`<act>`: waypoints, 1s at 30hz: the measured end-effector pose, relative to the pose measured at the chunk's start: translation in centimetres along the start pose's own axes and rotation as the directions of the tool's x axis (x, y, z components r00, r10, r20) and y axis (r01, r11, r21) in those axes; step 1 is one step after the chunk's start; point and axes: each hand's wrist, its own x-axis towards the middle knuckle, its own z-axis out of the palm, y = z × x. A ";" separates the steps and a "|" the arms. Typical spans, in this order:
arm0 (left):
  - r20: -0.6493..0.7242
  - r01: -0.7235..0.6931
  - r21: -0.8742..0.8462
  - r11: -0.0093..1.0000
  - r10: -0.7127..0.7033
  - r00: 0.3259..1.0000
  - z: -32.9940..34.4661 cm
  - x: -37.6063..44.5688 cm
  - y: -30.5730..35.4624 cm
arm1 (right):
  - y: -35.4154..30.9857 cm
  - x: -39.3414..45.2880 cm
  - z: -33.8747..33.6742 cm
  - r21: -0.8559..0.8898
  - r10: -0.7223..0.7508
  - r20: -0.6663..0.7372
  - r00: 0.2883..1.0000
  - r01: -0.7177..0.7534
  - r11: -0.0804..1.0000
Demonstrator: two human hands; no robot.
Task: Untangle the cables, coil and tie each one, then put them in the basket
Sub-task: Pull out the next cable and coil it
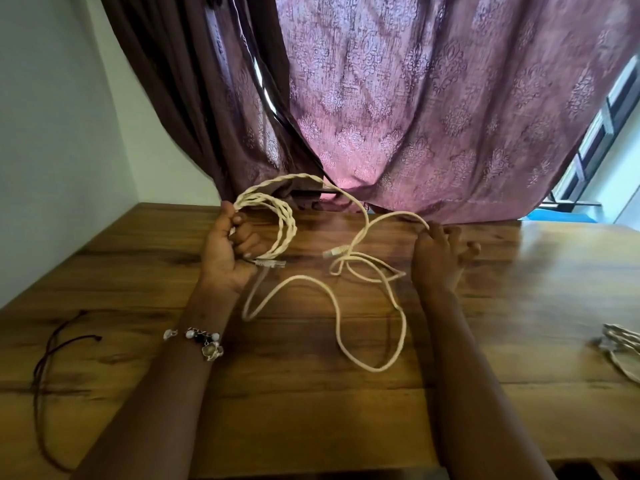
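A patterned mauve curtain [433,109] hangs across the far side, its hem reaching the back edge of a wooden table [311,403] that fills the lower view. Over the table's middle runs a cream network cable [332,296]: part of it is gathered into twisted loops at the left, the rest trails in loose open curves on the wood, with one clear plug [335,251] lying near the centre and another plug [272,263] just beside the left palm. The left hand [230,247], palm up, has its fingers curled round the coiled loops and grips them above the table. The right hand [441,254] pinches a single strand of the same cable between thumb and forefinger, the other fingers spread loosely. A beaded bracelet [204,341] sits on the left wrist. A thin dark cord [45,362] lies on the table's left part, and a pale bundle [623,348], partly cut off, at the right edge.
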 end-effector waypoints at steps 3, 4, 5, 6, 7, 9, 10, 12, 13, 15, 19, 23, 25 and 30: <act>-0.027 -0.024 -0.045 0.999 0.023 0.999 -0.2 0.1 -0.1 | 0.2 -0.1 -0.1 -0.020 0.048 0.053 0.997 -0.047 0.999; -0.038 -0.026 -0.027 0.999 0.025 0.999 -0.1 0.1 -0.1 | 0.3 0.0 0.0 -0.004 0.055 0.094 0.994 -0.055 0.998; -0.050 -0.022 0.003 1.000 0.022 0.998 0.0 0.1 -0.3 | 0.5 0.2 0.1 0.055 0.051 0.133 0.990 -0.059 0.997; -0.064 -0.014 0.037 0.999 0.016 0.998 0.1 0.2 -0.5 | 0.5 0.5 0.1 0.162 0.023 0.156 0.988 -0.049 0.986; -0.078 -0.005 0.066 0.998 0.011 0.997 0.1 0.2 -0.8 | 0.4 0.7 0.0 0.295 -0.028 0.144 0.989 -0.016 0.955; -0.107 0.008 0.099 0.995 0.003 0.994 0.3 0.3 -1.5 | -0.3 0.9 -0.6 0.485 -0.137 -0.018 0.990 0.128 0.865; -0.120 0.014 0.107 0.994 -0.001 0.993 0.3 0.4 -1.8 | -0.9 0.8 -1.1 0.510 -0.176 -0.148 0.973 0.227 0.830; -0.141 0.014 0.119 0.993 0.003 0.990 0.2 0.6 -2.3 | -2.3 0.3 -2.0 0.503 -0.223 -0.379 0.898 0.402 0.765; -0.149 0.006 0.128 0.992 0.014 0.989 0.1 0.8 -2.5 | -3.1 -0.1 -2.5 0.503 -0.239 -0.444 0.864 0.461 0.731; -0.164 -0.014 0.141 0.990 0.037 0.986 -0.1 0.9 -2.8 | -4.4 -0.8 -2.8 0.592 -0.263 -0.463 0.846 0.516 0.619; -0.187 -0.050 0.127 0.991 0.073 0.980 -0.1 1.0 -3.2 | -6.0 -2.4 -3.2 0.855 -0.238 -0.135 0.962 0.234 0.463; -0.180 -0.083 0.102 0.991 0.100 0.979 -0.2 1.0 -3.4 | -6.4 -2.9 -3.2 0.933 -0.278 0.208 0.938 -0.105 0.343; -0.166 -0.088 0.083 0.993 0.101 0.981 -0.1 0.9 -3.4 | -6.5 -2.8 -2.8 0.934 -0.332 0.246 0.911 -0.131 0.333; -0.101 -0.091 0.021 0.996 0.093 0.991 0.4 0.7 -3.4 | -6.8 -3.0 -2.3 0.916 -0.338 0.397 0.854 -0.347 0.200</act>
